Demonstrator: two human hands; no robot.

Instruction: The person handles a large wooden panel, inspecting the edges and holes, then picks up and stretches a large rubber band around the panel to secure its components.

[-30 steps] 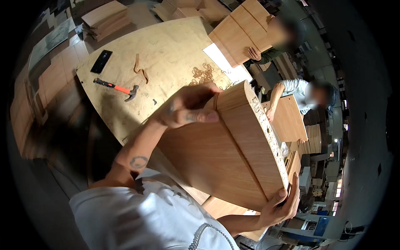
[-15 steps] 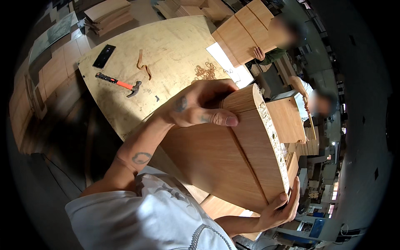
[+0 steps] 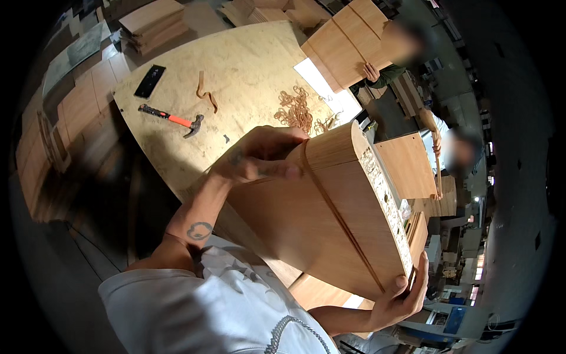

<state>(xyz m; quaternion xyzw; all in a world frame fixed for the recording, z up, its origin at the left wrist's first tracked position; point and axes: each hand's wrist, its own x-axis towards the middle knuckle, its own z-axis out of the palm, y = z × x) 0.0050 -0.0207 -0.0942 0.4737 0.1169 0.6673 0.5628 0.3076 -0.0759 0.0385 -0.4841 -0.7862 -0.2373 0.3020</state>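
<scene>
A wood-veneered board (image 3: pixel 306 230) with a rounded edge and a speckled chipboard end stands tilted before me. A thin brown rubber band (image 3: pixel 344 225) runs across its face and over its top edge. My left hand (image 3: pixel 262 156) curls over the top edge, its slightly blurred thumb on the near face beside the band; its fingertips are hidden behind. My right hand (image 3: pixel 402 301) grips the lower right corner, thumb on the face near the band's lower end and fingers along the chipboard side.
On the pale worktable (image 3: pixel 236 59) lie a claw hammer (image 3: pixel 174 118), a black phone (image 3: pixel 150 81), a brown strip (image 3: pixel 205 93) and a pile of rubber bands (image 3: pixel 295 109). Two people across from me handle wooden panels (image 3: pixel 348 44). Panel stacks (image 3: pixel 88 100) stand at the left.
My left hand has slid left along the board's top edge. The upper part of the rubber band has shifted left with it; my right hand stays at the lower corner.
</scene>
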